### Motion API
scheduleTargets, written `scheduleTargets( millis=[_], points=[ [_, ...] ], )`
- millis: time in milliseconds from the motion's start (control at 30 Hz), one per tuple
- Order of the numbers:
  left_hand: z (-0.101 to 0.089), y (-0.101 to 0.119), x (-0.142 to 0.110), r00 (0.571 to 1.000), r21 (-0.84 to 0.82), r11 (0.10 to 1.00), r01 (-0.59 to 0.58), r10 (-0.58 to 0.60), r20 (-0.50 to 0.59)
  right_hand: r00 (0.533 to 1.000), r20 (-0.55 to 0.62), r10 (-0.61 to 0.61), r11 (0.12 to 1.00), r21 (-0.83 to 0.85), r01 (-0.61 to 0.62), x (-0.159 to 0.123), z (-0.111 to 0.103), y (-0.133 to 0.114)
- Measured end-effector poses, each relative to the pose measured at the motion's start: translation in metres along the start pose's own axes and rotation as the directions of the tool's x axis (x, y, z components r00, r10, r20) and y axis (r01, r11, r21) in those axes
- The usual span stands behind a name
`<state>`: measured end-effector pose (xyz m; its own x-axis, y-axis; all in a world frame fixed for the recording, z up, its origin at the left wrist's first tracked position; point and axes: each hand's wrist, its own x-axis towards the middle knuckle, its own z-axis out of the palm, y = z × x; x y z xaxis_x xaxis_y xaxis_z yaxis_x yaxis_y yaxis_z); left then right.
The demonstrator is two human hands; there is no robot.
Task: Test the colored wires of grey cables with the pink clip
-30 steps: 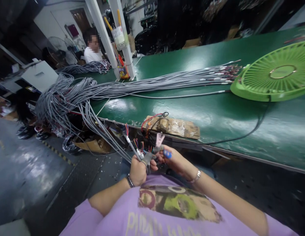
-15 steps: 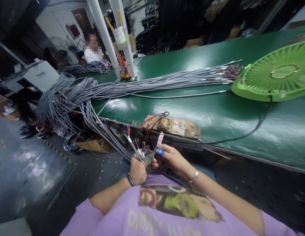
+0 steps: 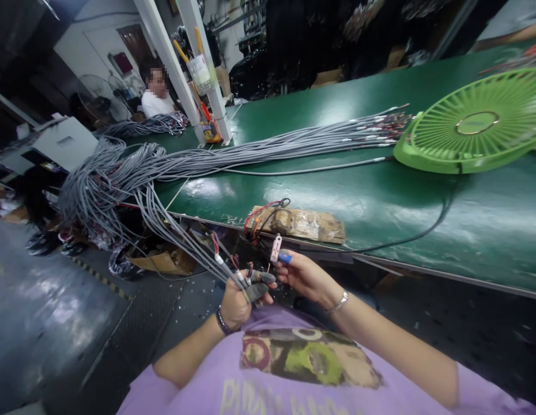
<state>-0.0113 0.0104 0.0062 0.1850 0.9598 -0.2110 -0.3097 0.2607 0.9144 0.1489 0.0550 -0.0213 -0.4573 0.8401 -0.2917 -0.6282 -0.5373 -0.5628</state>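
Note:
My left hand [image 3: 236, 302] is closed around several grey cables [image 3: 188, 245], whose stripped ends fan out above the fist in coloured wires [image 3: 215, 242]. Grey covers wrap its thumb and a fingertip. Close on the right, my right hand [image 3: 309, 279] pinches a small flat pinkish-white tool [image 3: 276, 248] with a hole at its upper end; its lower part is hidden by the fingers. A blue wrap [image 3: 285, 257] covers one finger of that hand. The right fingertips are right beside the left ones, near the wire ends.
A large bundle of grey cables [image 3: 250, 151] lies along the green bench [image 3: 363, 202]. A green fan [image 3: 471, 124] rests at its right end. By the front edge sits a worn wooden block [image 3: 313, 223] with wires. White posts [image 3: 199, 69] rise behind; a co-worker [image 3: 158, 95] is beyond.
The camera view has shifted slightly. My left thumb and finger now reach towards the right fingertips, and fewer coloured wires show between the hands. Both hands keep their hold.

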Motion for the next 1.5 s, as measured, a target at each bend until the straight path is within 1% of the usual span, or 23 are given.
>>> scheduleTargets(
  millis=[67, 133, 167, 233, 300, 333, 367, 400, 467, 533, 667, 833, 933, 1033, 1167, 1267, 1333, 1433, 1500],
  points=[
    [-0.002, -0.001, 0.002, 0.999, -0.004, 0.999, -0.038, 0.038, 0.018, 0.999, 0.035, 0.033, 0.999, 0.015, -0.033, 0.002, 0.001, -0.005],
    [-0.001, -0.002, 0.005, 0.997, -0.004, 0.998, -0.070, 0.071, 0.018, 0.997, 0.065, 0.031, 0.998, -0.063, -0.027, 0.004, 0.005, -0.010],
    [0.000, -0.002, 0.006, 0.996, -0.001, 0.996, -0.085, 0.085, 0.010, 0.998, 0.059, 0.000, 0.992, -0.129, 0.008, 0.004, 0.007, -0.011],
    [0.004, -0.001, 0.008, 0.994, 0.007, 0.994, -0.108, 0.108, -0.013, 0.990, -0.004, -0.141, 0.950, -0.281, 0.134, 0.004, 0.011, -0.011],
    [0.008, 0.000, 0.010, 0.993, 0.016, 0.993, -0.117, 0.118, -0.028, 0.946, -0.081, -0.313, 0.876, -0.410, 0.255, 0.004, 0.015, -0.010],
    [0.009, 0.001, 0.010, 0.993, 0.019, 0.993, -0.117, 0.117, -0.032, 0.923, -0.100, -0.371, 0.848, -0.442, 0.293, 0.004, 0.016, -0.009],
    [0.011, 0.002, 0.011, 0.993, 0.021, 0.993, -0.114, 0.115, -0.035, 0.915, -0.104, -0.389, 0.843, -0.441, 0.308, 0.004, 0.017, -0.008],
    [0.012, 0.002, 0.012, 0.993, 0.021, 0.994, -0.110, 0.111, -0.037, 0.926, -0.093, -0.365, 0.863, -0.407, 0.299, 0.005, 0.019, -0.007],
    [0.012, 0.002, 0.013, 0.994, 0.019, 0.995, -0.102, 0.103, -0.039, 0.966, -0.041, -0.257, 0.930, -0.283, 0.235, 0.008, 0.019, -0.004],
    [0.012, 0.001, 0.014, 0.995, 0.019, 0.996, -0.091, 0.091, -0.028, 0.984, 0.010, -0.177, 0.969, -0.172, 0.176, 0.012, 0.018, -0.001],
    [0.010, -0.003, 0.014, 0.998, 0.032, 0.998, -0.061, 0.061, -0.001, 0.985, 0.039, -0.171, 0.981, -0.081, 0.174, 0.018, 0.013, 0.004],
    [0.008, -0.005, 0.013, 0.999, 0.027, 0.999, -0.047, 0.047, -0.014, 0.989, 0.020, -0.146, 0.989, -0.013, 0.147, 0.020, 0.010, 0.005],
    [0.009, -0.005, 0.012, 0.998, 0.012, 0.998, -0.054, 0.054, -0.027, 0.993, 0.018, -0.116, 0.993, 0.030, 0.115, 0.020, 0.009, 0.006],
    [0.008, -0.004, 0.010, 0.998, 0.008, 0.999, -0.051, 0.051, -0.030, 0.998, 0.008, -0.057, 0.996, 0.072, 0.056, 0.018, 0.007, 0.006],
    [0.002, -0.006, 0.006, 0.999, 0.026, 0.999, -0.027, 0.027, -0.027, 0.999, -0.039, 0.001, 0.996, 0.085, 0.002, 0.016, -0.004, 0.006],
    [-0.002, -0.011, 0.007, 0.998, 0.029, 1.000, 0.001, 0.001, -0.069, 0.996, -0.082, 0.028, 0.997, 0.080, -0.021, 0.015, -0.019, 0.009],
    [-0.003, -0.014, 0.010, 0.994, 0.022, 1.000, 0.019, -0.016, -0.112, 0.993, -0.113, 0.028, 0.999, 0.046, -0.023, 0.013, -0.029, 0.009],
    [0.000, -0.015, 0.015, 0.987, 0.002, 1.000, 0.003, -0.003, -0.161, 0.987, -0.153, -0.043, 0.998, -0.057, 0.034, 0.006, -0.039, 0.007],
    [0.003, -0.015, 0.017, 0.983, -0.004, 1.000, -0.017, 0.016, -0.183, 0.976, -0.179, -0.128, 0.980, -0.173, 0.097, -0.001, -0.040, 0.002]
  ],
)
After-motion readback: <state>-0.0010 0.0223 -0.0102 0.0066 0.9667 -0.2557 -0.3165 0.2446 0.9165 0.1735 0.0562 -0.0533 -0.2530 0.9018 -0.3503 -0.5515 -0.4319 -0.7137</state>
